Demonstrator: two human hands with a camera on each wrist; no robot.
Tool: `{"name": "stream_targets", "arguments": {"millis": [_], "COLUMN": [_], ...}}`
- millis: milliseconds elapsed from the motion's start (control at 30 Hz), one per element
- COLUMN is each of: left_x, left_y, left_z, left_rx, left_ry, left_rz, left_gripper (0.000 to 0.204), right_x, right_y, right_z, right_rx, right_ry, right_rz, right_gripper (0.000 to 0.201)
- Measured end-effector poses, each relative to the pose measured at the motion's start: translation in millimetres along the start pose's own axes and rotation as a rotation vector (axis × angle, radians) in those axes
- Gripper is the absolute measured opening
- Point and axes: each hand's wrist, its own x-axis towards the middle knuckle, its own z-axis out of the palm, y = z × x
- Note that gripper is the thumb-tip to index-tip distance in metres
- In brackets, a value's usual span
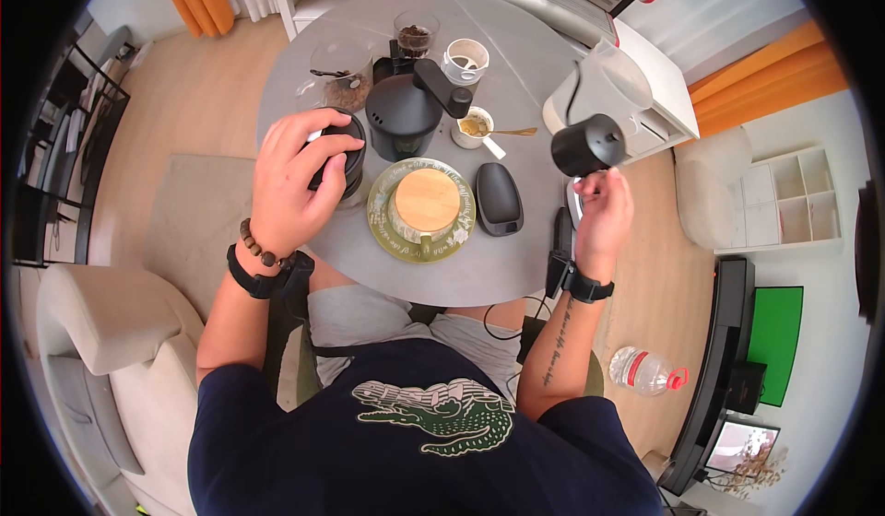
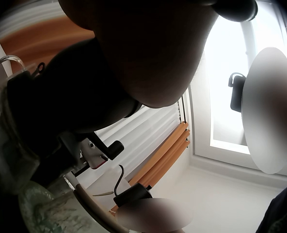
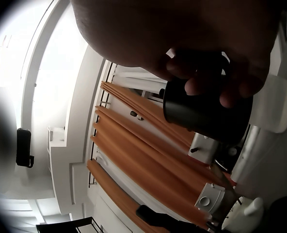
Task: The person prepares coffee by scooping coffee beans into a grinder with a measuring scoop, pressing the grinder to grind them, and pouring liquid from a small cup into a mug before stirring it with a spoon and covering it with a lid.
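Observation:
At the left side of the round grey table [image 1: 295,64], my left hand [image 1: 300,175] curls its fingers round the top of a black cylindrical vessel [image 1: 354,164]. The palm hides much of it; in the left wrist view its dark body stands over clear glass. My right hand [image 1: 604,216] is raised at the table's right edge and holds a small black gooseneck kettle [image 1: 588,145] by its handle, the thin spout pointing away from me. In the right wrist view the fingertips overlap the kettle [image 3: 201,116]. Between the hands, a wooden-lidded cup [image 1: 427,199] sits on a green plate [image 1: 387,238].
Behind the plate stands a black lidded grinder [image 1: 403,115] with a crank. Around it are a glass of brown contents [image 1: 346,87], a white cup [image 1: 465,59] and a small white pot [image 1: 468,129] with a spoon. A black oval dish [image 1: 499,201] and clear pitcher [image 1: 608,74] are rightward.

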Motion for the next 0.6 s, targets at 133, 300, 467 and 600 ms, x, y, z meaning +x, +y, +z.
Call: {"name": "stream_targets", "arguments": {"millis": [133,300,467,600], "left_x": [0.1,0.8,-2.1,-3.7], "left_y": [1.2,3.9,3.5,1.9], "left_z": [-3.8,-4.3,-2.3,-0.3], "left_rx": [0.012,0.002,-0.002,-0.009], "left_ry": [-0.041,-0.051,-0.057,-0.064], "left_rz": [-0.010,-0.010,-0.036,-0.050], "left_gripper": [0.024,0.023,0.023,0.024], "right_x": [1.4,8.2,9.7,10.5], "right_y": [13.0,34.4,46.8,57.1], "right_z": [17.8,21.8,19.5,15.0], "right_rx": [-0.061,-0.041,-0.019,0.025], "right_ry": [0.017,0.056,0.064,0.082], "right_rz": [0.134,0.263,0.413,0.472], "right_gripper": [0.035,0.033,0.031,0.031]}}
